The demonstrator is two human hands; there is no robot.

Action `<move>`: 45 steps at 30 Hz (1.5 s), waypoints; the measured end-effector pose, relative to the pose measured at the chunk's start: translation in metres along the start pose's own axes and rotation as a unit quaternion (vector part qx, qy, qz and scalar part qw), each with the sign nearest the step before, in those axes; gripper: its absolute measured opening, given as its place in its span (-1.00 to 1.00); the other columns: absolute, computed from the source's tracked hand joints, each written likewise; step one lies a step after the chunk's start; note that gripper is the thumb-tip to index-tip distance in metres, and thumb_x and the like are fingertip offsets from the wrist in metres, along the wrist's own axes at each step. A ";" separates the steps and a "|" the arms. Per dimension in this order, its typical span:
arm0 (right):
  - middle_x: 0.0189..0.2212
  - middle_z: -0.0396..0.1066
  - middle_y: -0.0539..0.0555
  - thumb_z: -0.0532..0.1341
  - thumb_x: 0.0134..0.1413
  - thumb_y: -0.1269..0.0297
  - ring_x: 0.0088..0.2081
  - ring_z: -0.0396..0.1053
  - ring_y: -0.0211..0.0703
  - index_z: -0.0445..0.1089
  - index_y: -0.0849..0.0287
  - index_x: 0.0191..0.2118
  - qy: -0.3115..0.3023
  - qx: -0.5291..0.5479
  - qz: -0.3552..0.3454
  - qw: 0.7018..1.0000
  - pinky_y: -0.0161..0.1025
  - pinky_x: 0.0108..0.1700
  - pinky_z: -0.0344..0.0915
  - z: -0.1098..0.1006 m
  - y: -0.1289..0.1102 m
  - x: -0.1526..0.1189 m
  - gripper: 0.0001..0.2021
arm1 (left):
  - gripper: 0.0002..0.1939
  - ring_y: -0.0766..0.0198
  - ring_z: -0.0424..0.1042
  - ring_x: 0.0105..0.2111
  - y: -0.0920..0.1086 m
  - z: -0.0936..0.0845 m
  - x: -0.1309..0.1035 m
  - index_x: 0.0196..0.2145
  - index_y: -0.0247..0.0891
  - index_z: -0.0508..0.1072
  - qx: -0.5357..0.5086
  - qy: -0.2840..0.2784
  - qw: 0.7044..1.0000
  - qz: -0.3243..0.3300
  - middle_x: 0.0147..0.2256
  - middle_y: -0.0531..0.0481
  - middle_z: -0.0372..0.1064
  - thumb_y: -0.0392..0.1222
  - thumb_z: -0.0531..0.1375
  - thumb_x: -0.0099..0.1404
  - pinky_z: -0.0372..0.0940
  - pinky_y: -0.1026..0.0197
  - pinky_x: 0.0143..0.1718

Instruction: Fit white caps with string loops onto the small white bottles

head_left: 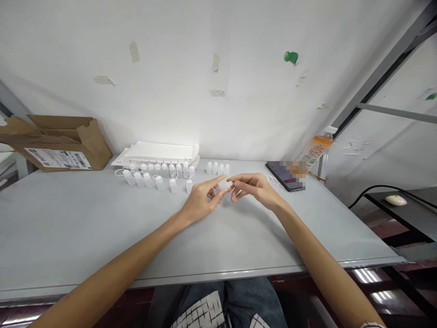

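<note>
Between pinched fingertips of left hand [201, 199]: bottle [223, 185]. Just beside, right hand [255, 187]: thumb and finger closed on loop [236, 181]. Left of hands: open carton [64, 146], contents hidden. Right: drink bottle [320, 143], orange liquid inside.

grey table [102, 237], small white bottles [147, 180], stacked white sheets [164, 149], cardboard box [63, 142], phone [284, 177]

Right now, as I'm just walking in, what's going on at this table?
Someone is handling a small white bottle above the grey table. The left hand holds it, while the right hand is at its right side, seemingly pinching a thin white cord. Similar bottles stand to the left, several with loops. Four more stand just beyond the hands, no loops visible. Some loose white cords lie beside a phone on the right.
</note>
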State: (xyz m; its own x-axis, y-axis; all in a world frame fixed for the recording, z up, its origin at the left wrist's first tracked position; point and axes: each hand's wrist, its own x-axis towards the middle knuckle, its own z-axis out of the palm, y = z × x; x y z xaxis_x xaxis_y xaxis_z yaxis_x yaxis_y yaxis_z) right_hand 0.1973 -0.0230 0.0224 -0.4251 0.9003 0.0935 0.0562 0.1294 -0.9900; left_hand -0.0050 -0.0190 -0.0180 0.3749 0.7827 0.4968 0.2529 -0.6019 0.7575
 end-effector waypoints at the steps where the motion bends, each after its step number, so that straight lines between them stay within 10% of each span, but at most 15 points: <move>1: -0.34 0.50 0.11 0.30 0.08 0.04 -0.42 0.51 -0.15 0.51 0.23 -0.14 0.006 -0.010 0.005 1.000 -0.10 -0.26 0.50 0.000 0.000 0.000 -0.65 | -0.55 0.33 0.46 -0.53 0.001 0.000 0.000 0.12 -0.29 0.40 -0.040 -0.025 0.998 -0.048 -0.43 0.01 0.43 -0.06 0.14 0.35 0.42 0.23 -0.41; 7: -0.36 0.48 0.16 0.11 0.20 -0.06 -0.50 0.41 -0.21 0.48 0.25 -0.20 0.198 -0.140 -0.039 0.969 -0.28 -0.50 0.35 -0.024 0.008 0.005 -0.57 | -0.51 0.22 0.51 -0.53 0.000 0.005 0.004 0.06 -0.36 0.38 -0.248 -0.032 0.941 -0.230 -0.46 0.02 0.36 0.01 0.20 0.28 0.44 0.16 -0.45; 16: -0.42 0.53 0.06 0.24 0.04 0.10 -0.35 0.45 -0.08 0.49 0.13 -0.43 0.299 -0.545 0.070 0.780 -0.25 -0.37 0.20 -0.068 0.015 -0.001 -0.78 | -0.64 0.29 0.45 -0.53 -0.007 0.010 0.002 -0.16 -0.26 0.32 -0.257 -0.029 0.929 -0.265 -0.37 0.00 0.37 0.01 0.26 0.21 0.35 0.26 -0.60; 21: -0.60 0.48 0.06 0.33 -0.09 0.13 -0.62 0.38 -0.18 0.44 0.19 -0.47 0.136 -0.467 0.189 0.853 -0.27 -0.53 0.22 -0.078 0.017 -0.008 -0.79 | -0.71 0.45 0.28 -0.59 -0.006 0.009 0.002 -0.18 -0.24 0.32 -0.229 -0.042 0.936 -0.265 -0.36 0.02 0.37 -0.05 0.24 0.22 0.14 0.40 -0.69; 29: -0.56 0.45 0.09 0.37 -0.11 0.22 -0.54 0.41 -0.20 0.52 0.29 -0.39 0.008 -0.172 0.098 0.980 -0.31 -0.56 0.33 -0.053 0.000 -0.010 -0.79 | -0.72 0.46 0.20 -0.57 -0.007 0.011 0.002 -0.16 -0.26 0.34 -0.233 -0.057 0.936 -0.259 -0.38 0.02 0.36 -0.06 0.20 0.24 0.11 0.40 -0.67; 32: -0.52 0.47 0.09 0.36 -0.08 0.21 -0.52 0.41 -0.22 0.54 0.29 -0.34 -0.057 -0.125 0.082 0.987 -0.33 -0.57 0.29 -0.037 -0.006 -0.010 -0.77 | -0.69 0.41 0.28 -0.52 -0.006 0.012 0.001 -0.14 -0.26 0.33 -0.227 -0.064 0.938 -0.255 -0.35 -0.01 0.38 -0.03 0.20 0.24 0.14 0.40 -0.66; 45: -0.51 0.47 0.09 0.37 -0.07 0.09 -0.44 0.45 -0.17 0.54 0.30 -0.25 -0.007 -0.102 0.048 0.994 -0.23 -0.42 0.46 -0.012 0.012 0.003 -0.65 | -0.62 0.34 0.42 -0.46 -0.009 0.014 -0.002 -0.15 -0.23 0.31 -0.186 -0.085 0.955 -0.213 -0.36 0.02 0.39 0.02 0.27 0.18 0.19 0.40 -0.64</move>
State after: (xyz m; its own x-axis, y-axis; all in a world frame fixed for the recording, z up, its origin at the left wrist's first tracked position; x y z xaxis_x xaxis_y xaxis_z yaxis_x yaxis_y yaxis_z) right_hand 0.2074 -0.0141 0.0122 -0.4216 0.9068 -0.0030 0.2785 0.1264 -0.9521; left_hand 0.0049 -0.0173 -0.0315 0.4562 0.8881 0.0568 0.0923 -0.1107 0.9896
